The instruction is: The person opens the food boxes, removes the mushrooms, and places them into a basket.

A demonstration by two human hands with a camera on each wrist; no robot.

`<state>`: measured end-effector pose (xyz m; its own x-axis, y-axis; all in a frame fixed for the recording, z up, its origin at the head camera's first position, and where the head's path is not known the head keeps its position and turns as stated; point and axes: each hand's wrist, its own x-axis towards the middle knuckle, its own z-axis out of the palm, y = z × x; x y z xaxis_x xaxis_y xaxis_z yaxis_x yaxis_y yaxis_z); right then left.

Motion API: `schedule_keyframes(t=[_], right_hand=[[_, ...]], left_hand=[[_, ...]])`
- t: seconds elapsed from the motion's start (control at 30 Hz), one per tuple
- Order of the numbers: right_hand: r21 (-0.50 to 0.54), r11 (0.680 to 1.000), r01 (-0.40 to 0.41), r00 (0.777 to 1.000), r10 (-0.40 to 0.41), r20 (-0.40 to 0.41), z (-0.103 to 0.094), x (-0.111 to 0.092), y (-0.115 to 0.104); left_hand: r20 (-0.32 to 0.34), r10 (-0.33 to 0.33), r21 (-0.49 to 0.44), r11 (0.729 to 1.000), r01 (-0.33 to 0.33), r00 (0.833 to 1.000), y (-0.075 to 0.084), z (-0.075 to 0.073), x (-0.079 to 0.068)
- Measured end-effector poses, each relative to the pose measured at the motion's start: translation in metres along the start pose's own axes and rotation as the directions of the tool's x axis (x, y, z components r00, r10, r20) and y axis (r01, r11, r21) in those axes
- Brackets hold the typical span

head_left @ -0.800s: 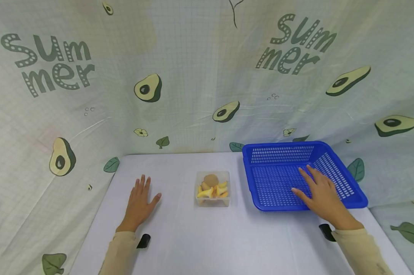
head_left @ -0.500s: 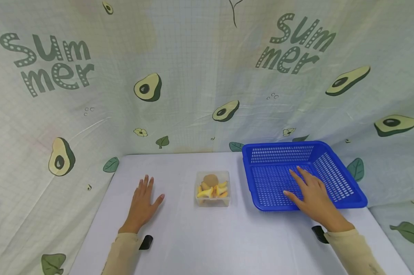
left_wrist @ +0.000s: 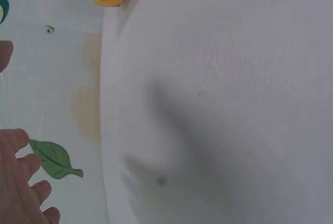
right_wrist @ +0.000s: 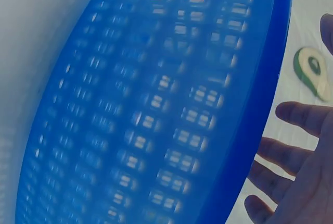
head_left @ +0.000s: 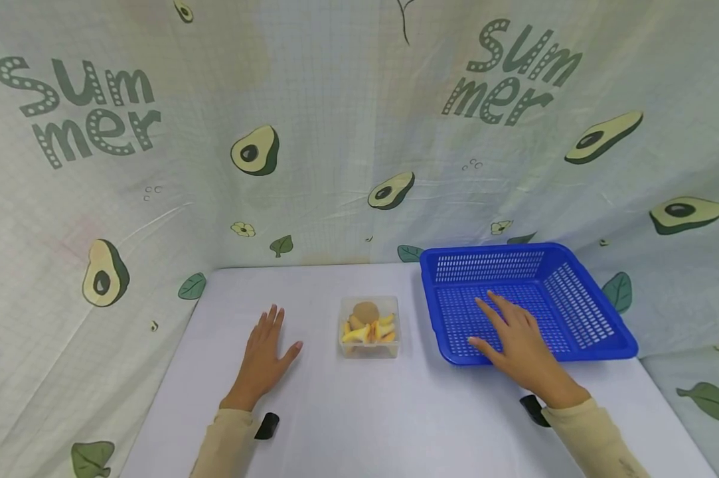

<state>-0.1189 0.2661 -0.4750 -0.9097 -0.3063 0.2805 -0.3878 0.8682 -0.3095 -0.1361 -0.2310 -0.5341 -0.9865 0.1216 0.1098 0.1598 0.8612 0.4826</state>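
A blue plastic basket point(head_left: 580, 255) with slotted walls stands at the right of the table. My right hand point(head_left: 517, 352) hovers over its front rim, fingers spread and holding nothing. In the right wrist view, the fingers point(right_wrist: 294, 117) show past the basket's rim point(right_wrist: 278, 62). My left hand point(head_left: 262, 365) hangs over the table left of centre, its fingers extended and thumb apart, casting a shadow below. Between the hands sits a clear plastic box point(head_left: 368, 353). Inside it are yellow-orange banana-shaped pieces point(head_left: 359, 334) and a round brown piece point(head_left: 366, 311).
The white tabletop point(head_left: 359, 411) ends at the back against a hanging cloth point(head_left: 323, 199) printed with avocados and leaves. The same cloth hangs along both sides. A black wrist device point(head_left: 267, 426) shows at the left cuff, another point(head_left: 534, 410) at the right.
Both hands have moved inward: the left one to the right towards the clear box, the right one leftwards across the basket. The box and basket have stayed in place.
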Motion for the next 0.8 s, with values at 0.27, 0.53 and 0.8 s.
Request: schedule_keyframes(t=[0.27, 0.53, 0.8], right_hand=[[0.015, 0.999, 0.038, 0.999, -0.038, -0.005, 0.01, 0.002, -0.018], [0.015, 0.995, 0.098, 0.994, -0.097, -0.044, 0.021, 0.004, -0.033], [0.008, 0.989, 0.145, 0.985, -0.144, -0.091, 0.028, 0.009, -0.052]], left_hand=[[-0.001, 0.023, -0.021, 1.0, -0.023, 1.0, 0.015, 0.009, 0.0], [0.005, 0.064, -0.064, 0.996, -0.064, 0.998, 0.032, 0.02, -0.004], [0.012, 0.101, -0.1, 0.99, -0.1, 0.995, 0.049, 0.032, -0.003]])
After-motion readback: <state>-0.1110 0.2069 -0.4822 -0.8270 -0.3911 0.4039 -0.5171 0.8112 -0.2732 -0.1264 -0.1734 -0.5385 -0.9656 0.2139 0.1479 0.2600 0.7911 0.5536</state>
